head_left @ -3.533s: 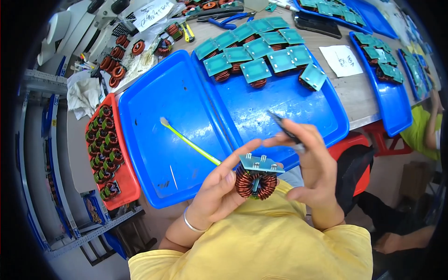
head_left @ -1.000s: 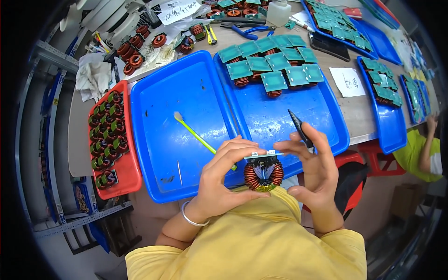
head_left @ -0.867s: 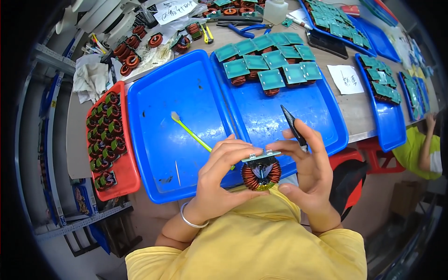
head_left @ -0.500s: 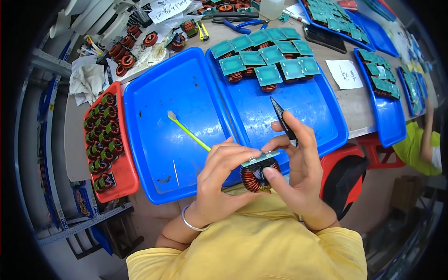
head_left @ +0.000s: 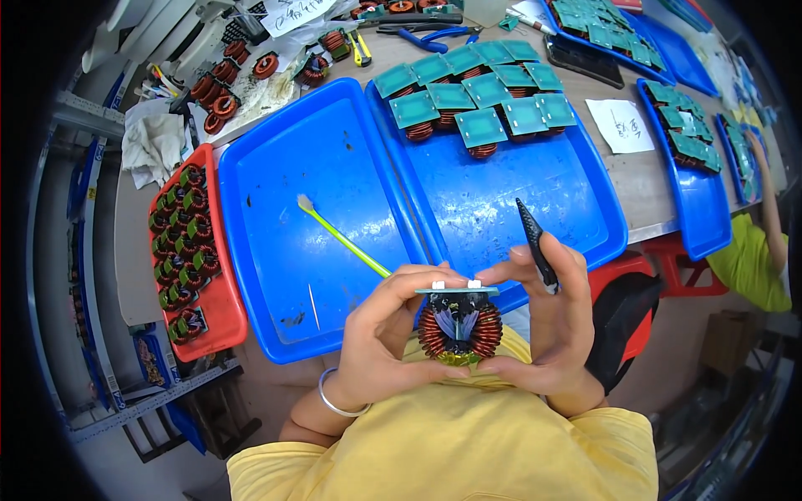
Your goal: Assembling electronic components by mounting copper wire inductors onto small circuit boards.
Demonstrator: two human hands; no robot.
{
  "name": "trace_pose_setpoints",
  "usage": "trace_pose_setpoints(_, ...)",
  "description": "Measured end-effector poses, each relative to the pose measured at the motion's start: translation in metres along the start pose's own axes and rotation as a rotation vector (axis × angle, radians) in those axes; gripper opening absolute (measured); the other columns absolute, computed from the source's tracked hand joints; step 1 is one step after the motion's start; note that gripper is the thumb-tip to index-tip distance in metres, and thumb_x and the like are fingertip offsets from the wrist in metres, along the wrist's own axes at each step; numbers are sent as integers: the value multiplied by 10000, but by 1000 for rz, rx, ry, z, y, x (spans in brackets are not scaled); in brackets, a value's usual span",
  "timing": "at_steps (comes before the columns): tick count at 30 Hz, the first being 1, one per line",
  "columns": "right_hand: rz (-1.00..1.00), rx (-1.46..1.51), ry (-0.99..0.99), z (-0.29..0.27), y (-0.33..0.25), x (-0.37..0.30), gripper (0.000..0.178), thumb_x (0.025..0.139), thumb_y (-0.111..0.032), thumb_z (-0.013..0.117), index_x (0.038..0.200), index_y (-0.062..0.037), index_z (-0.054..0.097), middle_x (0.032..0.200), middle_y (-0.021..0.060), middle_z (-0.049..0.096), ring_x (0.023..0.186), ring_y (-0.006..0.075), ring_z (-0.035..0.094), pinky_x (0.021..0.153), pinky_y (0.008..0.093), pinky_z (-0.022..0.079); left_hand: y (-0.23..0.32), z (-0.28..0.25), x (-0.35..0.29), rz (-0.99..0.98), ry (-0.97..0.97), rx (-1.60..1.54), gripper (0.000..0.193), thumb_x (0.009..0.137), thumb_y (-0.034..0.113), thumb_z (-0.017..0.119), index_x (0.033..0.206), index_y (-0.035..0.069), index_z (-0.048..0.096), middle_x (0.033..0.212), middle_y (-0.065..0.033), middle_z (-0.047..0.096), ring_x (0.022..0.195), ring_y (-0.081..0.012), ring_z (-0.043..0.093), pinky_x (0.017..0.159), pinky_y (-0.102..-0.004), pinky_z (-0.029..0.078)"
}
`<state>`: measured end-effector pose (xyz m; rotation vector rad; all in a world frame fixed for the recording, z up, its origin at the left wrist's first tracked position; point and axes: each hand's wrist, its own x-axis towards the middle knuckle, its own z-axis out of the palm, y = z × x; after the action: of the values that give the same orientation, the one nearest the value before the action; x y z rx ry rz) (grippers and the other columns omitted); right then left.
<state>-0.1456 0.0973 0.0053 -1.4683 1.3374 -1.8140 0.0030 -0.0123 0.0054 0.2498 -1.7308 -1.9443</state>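
The person's left hand [head_left: 376,334] grasps a toroidal coil assembly [head_left: 458,330] from its left side, fingers behind the green circuit board [head_left: 456,291] that caps it and thumb under its lower edge. The right hand [head_left: 555,326] is curled at the assembly's right side, its index fingertip at the board's end and its thumb at the coil's lower right; it also keeps a black pointed tool [head_left: 536,246] tucked between its fingers, tip up. So the assembly sits between the two hands, board uppermost, copper windings facing the camera, in front of the yellow shirt [head_left: 459,442] and just short of the near edge of the worktop [head_left: 632,179]. Beyond it two blue trays lie side by side along that edge. The left blue tray [head_left: 292,167] carries a yellow-green brush [head_left: 342,236], slanting from its middle toward its near right corner, and a thin pale stick [head_left: 313,306] near its near left corner. In the right blue tray [head_left: 493,192], board-topped coils [head_left: 480,92] crowd the far edge. At the worktop's left edge a red tray [head_left: 221,321] holds rows of smaller-looking coils [head_left: 184,238]. Blue-handled pliers [head_left: 426,40] lie past the right blue tray's far left corner, and a written-on paper sheet [head_left: 619,125] lies just beside its right edge.
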Motion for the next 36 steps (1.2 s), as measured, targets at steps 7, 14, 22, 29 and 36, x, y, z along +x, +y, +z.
trace_pose_setpoints(7, 29, -65, 23, -2, -3, -7, 932, 575, -84, 817, 1308, 49, 258, 1195, 169, 355, 978, 264, 569, 867, 347, 412, 2, 5, -1, -48, 22, -2, 680, 555, -8, 795, 1153, -35, 473, 1156, -128, 403, 1109, -221, 436, 968, -344, 363)
trace_pose_setpoints(14, -43, 11, 112, 0, -1, -10, 943, 553, -48, 820, 1300, 62, 256, 1189, 172, 352, 965, 267, 576, 861, 352, 432, -3, 6, 1, -82, -8, -150, 671, 567, -27, 780, 1159, -27, 464, 1157, -121, 397, 1123, -241, 443, 971, -352, 354)
trace_pose_setpoints(22, -78, -13, 145, 2, -5, -10, 889, 576, -48, 800, 1291, 54, 281, 1185, 180, 380, 1001, 269, 548, 860, 345, 431, 3, 6, 4, -46, -82, -192, 702, 567, -39, 775, 1184, -31, 441, 1182, -122, 405, 1154, -250, 430, 979, -349, 340)
trace_pose_setpoints(29, 111, -216, 236, -23, 7, -11, 702, 712, -153, 710, 1287, 18, 344, 1217, 145, 431, 1093, 263, 480, 938, 358, 353, -17, 26, 15, -130, 238, 418, 630, 562, -20, 732, 1136, -3, 473, 1115, -95, 461, 1041, -207, 473, 920, -320, 370)
trace_pose_setpoints(36, 6, -393, 483, -31, 36, -39, 447, 751, -78, 618, 1177, -70, 483, 1101, 116, 497, 966, 271, 527, 843, 352, 420, -56, 33, 23, 91, -20, 867, 561, 733, 165, 623, 1241, 84, 399, 1162, -112, 494, 1108, -259, 442, 976, -466, 267)
